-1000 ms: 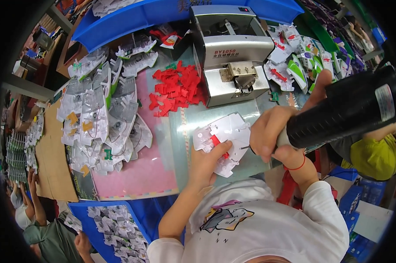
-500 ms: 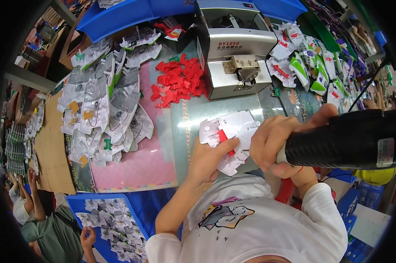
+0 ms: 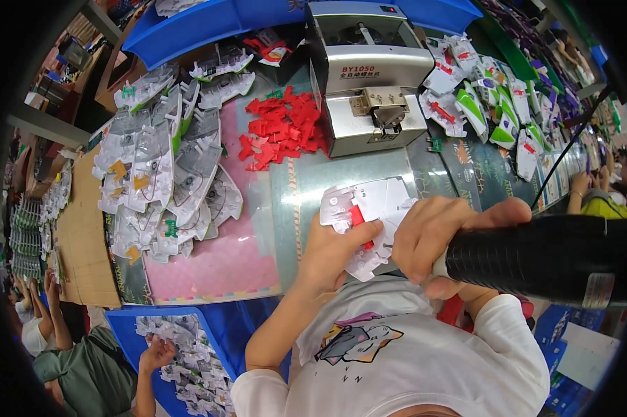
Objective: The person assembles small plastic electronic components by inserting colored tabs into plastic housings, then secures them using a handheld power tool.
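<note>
My left hand (image 3: 331, 250) grips a white plastic toy shell (image 3: 383, 198) by its left side, over the table in front of my shirt. Its thumb presses on a red plastic piece (image 3: 357, 217) that lies across the shell. Wrapped around the front of a black electric screwdriver (image 3: 535, 257) is my right hand (image 3: 438, 233). The tool lies nearly level, its thick body reaching to the right. A thin tip shows at the shell's lower right, beside my right fingers; whether it sits in a screw hole I cannot tell.
A silver screw-feeding machine (image 3: 376, 104) stands at the back centre, beside a heap of red pieces (image 3: 282, 128). White shells (image 3: 153, 167) are piled at left, finished-looking white-green parts (image 3: 501, 111) at right. At lower left, a co-worker's hand (image 3: 159, 352) reaches over a blue bin (image 3: 122, 323).
The screwdriver's rear end has swung down a little with my right hand. The shell has shifted slightly right in my left hand. The co-worker's hand has moved farther over the blue bin.
</note>
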`<state>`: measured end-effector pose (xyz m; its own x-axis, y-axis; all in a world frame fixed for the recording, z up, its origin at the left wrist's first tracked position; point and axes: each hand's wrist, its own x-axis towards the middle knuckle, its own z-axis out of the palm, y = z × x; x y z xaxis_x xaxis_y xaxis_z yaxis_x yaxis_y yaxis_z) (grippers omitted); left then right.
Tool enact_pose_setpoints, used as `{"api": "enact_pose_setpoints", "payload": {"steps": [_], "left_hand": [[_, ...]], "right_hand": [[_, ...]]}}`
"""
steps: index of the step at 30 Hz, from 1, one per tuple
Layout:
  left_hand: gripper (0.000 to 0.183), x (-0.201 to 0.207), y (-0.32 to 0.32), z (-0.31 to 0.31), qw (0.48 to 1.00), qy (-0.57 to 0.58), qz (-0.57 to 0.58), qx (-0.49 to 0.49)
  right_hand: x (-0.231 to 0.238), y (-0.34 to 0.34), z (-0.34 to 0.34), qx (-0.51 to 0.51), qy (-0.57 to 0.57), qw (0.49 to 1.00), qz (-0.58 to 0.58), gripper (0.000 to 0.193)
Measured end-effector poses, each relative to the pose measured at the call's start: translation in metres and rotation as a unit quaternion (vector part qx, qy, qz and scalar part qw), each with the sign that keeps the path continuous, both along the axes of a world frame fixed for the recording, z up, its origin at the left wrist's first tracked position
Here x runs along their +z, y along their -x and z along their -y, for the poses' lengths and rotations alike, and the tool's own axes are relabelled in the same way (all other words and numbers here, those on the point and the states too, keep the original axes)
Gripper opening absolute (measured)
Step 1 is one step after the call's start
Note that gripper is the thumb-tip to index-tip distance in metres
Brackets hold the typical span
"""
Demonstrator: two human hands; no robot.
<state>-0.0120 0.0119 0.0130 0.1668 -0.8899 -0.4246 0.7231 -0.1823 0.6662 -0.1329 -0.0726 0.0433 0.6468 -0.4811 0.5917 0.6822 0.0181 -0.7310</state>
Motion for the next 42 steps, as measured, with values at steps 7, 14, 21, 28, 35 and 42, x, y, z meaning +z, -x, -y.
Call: {"api": "enact_pose_setpoints", "payload": {"steps": [7, 14, 21, 28, 35, 42], "left_hand": [[0.029, -0.005, 0.016, -0.001, 0.995, -0.031, 0.063, 0.072], [0.046, -0.014, 0.006, -0.005, 0.998, -0.011, -0.006, 0.061], [0.058, -0.008, 0.002, -0.014, 0.997, 0.073, 0.009, 0.016], [0.049, 0.002, 0.006, -0.009, 0.967, 0.187, 0.171, -0.015], [0.042, 0.015, 0.019, 0.0, 0.875, 0.266, 0.394, -0.09], [0.054, 0.02, 0.03, -0.004, 0.888, 0.357, 0.238, -0.167]], "right_hand": [[-0.009, 0.007, 0.0, -0.074, -0.113, 0.991, -0.01, 0.026], [-0.02, 0.022, 0.022, -0.252, -0.181, 0.951, -0.007, 0.031], [-0.048, 0.037, 0.048, -0.314, -0.264, 0.9, -0.145, 0.045], [-0.026, 0.049, 0.052, -0.569, 0.146, 0.772, -0.241, 0.069], [0.013, 0.066, 0.025, -0.218, 0.322, 0.873, -0.295, 0.022], [0.009, 0.126, 0.025, -0.294, 0.238, 0.89, -0.255, 0.018]]}}
